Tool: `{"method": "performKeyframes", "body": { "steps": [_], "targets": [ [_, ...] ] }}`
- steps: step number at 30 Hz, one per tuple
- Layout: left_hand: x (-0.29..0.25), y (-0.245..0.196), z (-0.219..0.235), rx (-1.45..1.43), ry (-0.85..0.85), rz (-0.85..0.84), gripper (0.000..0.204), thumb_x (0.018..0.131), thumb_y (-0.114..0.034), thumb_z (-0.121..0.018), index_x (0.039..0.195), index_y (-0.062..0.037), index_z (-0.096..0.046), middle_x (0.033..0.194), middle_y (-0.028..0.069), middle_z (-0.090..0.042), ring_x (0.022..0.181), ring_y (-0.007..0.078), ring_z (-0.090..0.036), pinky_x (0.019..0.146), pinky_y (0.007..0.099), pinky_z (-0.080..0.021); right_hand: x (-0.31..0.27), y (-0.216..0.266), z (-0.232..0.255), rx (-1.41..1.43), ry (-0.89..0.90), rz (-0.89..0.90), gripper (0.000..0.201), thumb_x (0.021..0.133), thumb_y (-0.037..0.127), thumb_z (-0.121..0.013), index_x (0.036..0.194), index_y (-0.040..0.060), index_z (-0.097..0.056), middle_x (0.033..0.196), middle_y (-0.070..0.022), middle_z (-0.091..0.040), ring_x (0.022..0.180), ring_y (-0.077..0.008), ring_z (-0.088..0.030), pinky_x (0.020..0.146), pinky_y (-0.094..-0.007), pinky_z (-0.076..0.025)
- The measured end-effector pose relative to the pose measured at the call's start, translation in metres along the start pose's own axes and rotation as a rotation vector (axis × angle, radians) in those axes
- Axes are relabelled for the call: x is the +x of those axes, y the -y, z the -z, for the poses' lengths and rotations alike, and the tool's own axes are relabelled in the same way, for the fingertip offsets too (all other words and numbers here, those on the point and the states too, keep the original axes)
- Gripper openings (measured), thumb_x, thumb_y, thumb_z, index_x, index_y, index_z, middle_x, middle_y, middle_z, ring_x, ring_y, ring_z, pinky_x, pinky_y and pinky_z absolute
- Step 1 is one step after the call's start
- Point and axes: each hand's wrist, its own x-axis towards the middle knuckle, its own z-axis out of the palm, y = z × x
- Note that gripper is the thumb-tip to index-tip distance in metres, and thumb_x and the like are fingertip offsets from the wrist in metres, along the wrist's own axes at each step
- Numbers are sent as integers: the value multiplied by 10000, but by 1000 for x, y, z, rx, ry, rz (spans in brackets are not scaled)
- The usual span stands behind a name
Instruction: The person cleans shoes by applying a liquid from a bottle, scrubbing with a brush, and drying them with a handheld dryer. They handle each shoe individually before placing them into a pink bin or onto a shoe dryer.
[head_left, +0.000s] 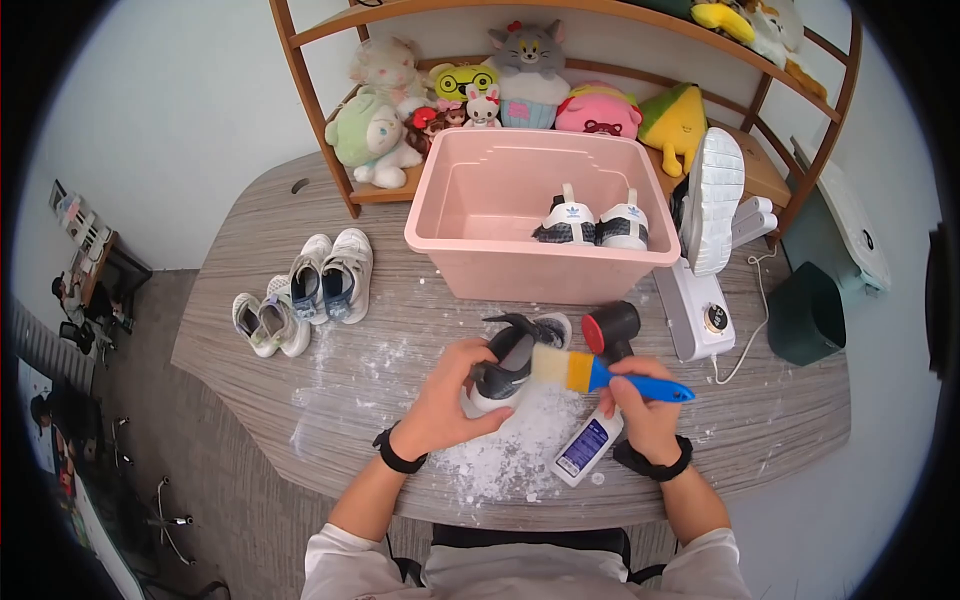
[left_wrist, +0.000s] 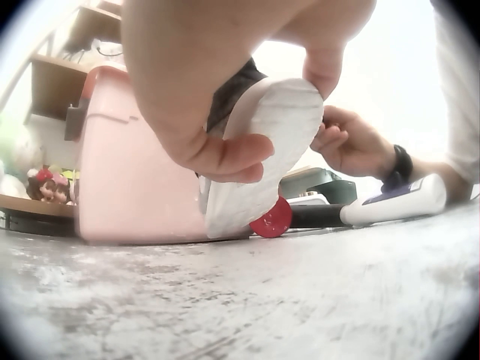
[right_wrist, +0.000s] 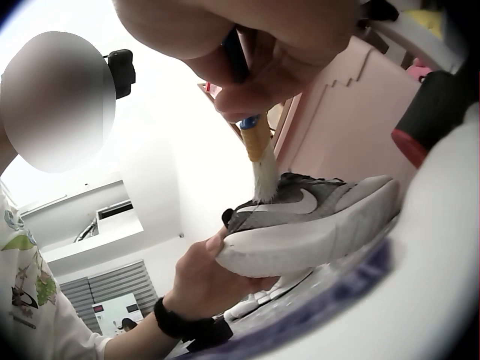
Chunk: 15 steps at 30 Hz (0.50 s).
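Two hands are seen over the table (head_left: 400, 330), with both forearms extended forward from its near edge and angled inward. A grey shoe (head_left: 507, 368) with a white sole is held above the tabletop, tilted, in front of the pink bin (head_left: 540, 270); its heel end is gripped by the left hand (head_left: 447, 398), whose fingers and thumb are curled round it. The heel is partly covered by that hand, and whether the toe seen just beyond in the head view belongs to the same shoe cannot be told. The blue handle of a brush (head_left: 600, 375) is pinched between thumb and fingers of the right hand (head_left: 648, 415), and its pale bristles are set against the shoe's upper near the heel. The brush cannot be made out in the left wrist view. A white bottle (head_left: 588, 447) is partly covered by the right hand and is blurred in the right wrist view. White powder (head_left: 510, 450) is scattered below.
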Motion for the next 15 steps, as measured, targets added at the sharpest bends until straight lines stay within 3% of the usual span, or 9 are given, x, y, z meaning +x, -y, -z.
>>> {"method": "performKeyframes", "body": {
  "steps": [5, 10, 15],
  "targets": [
    [0, -5, -8, 49, 15, -18, 683, 743, -209, -921, 1293, -77, -539, 1368, 160, -493, 1021, 243, -587, 792, 309, -521, -12, 11, -20, -131, 208, 11, 137, 940, 0, -721, 1066, -35, -679, 862, -111, -735, 692, -129, -711, 613, -264, -574],
    [0, -3, -9, 101, 28, -59, 697, 741, -237, -934, 1289, -65, -540, 1364, 160, -485, 936, 235, -594, 769, 302, -526, -11, -1, -15, -117, -17, 2, 100, 957, 28, -716, 1043, -10, -681, 837, -74, -708, 658, -100, -665, 588, -248, -528],
    [0, -4, -8, 72, 24, -28, 682, 743, -230, -932, 1276, -64, -540, 1369, 162, -484, 969, 239, -589, 766, 302, -528, -3, 3, -6, -76, -88, 0, 110, 968, 55, -708, 1041, -8, -654, 830, -82, -702, 650, -98, -650, 591, -236, -516]
  ]
}}
